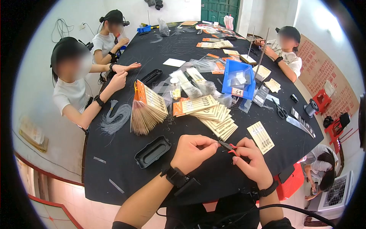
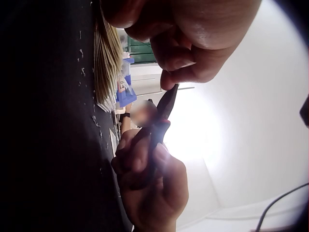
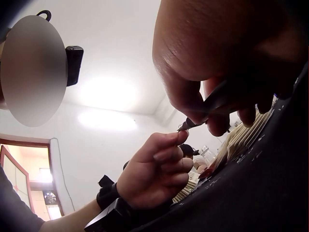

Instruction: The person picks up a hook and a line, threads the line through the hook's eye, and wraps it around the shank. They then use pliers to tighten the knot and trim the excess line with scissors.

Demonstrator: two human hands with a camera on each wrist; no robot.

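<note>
My right hand grips small red-handled pliers over the near part of the table. Opposite it, my left hand has thumb and forefinger pinched together right at the pliers' tip. A thin line shows at those left fingertips in the right wrist view; I cannot tell what else they hold. The pliers' dark nose points at the left fingertips in the left wrist view. Beyond both hands lies a fanned pile of printed cards. One single card with small dark hooks along its lower part lies right of the pile.
A black tray lies left of my hands, near a skein of thin line and a bundle of cards. Farther back stand a glass jar and a blue bin. Scissors and a spool lie right. Other people sit around.
</note>
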